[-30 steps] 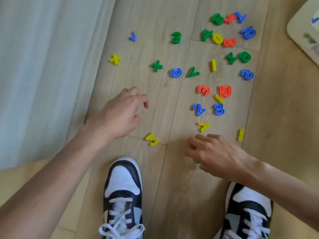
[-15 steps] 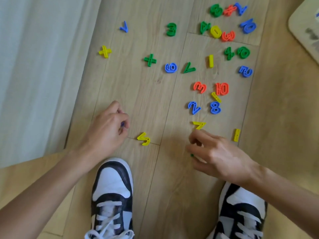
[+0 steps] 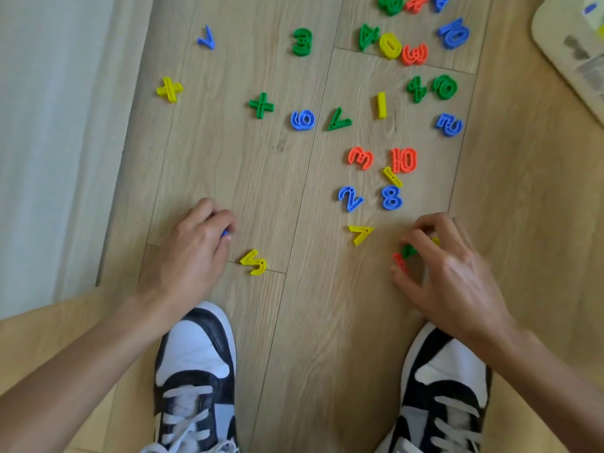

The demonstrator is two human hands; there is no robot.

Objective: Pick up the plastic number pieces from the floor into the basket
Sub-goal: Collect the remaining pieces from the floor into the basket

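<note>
Nearest, two black-and-white sneakers (image 3: 196, 371) stand on a pale wood-plank floor (image 3: 287, 322), one at each lower side. Just beyond them the left hand (image 3: 196, 246) is curled closed around a small blue piece (image 3: 225, 233) that peeks out at its fingertips, with a yellow 5 (image 3: 254, 262) lying beside it on a plank seam. On the right, the right hand (image 3: 447, 273) clutches green and red pieces (image 3: 405, 255) in bent fingers. Farther on, a yellow 7 (image 3: 360, 233), blue 2 (image 3: 349, 198) and blue 8 (image 3: 391, 197) lie loose, then many more coloured pieces scattered toward the far edge. A pale curtain (image 3: 58, 125) hangs along the left. At the far right corner sits a cream basket (image 3: 549, 40), its rim only partly in view.
</note>
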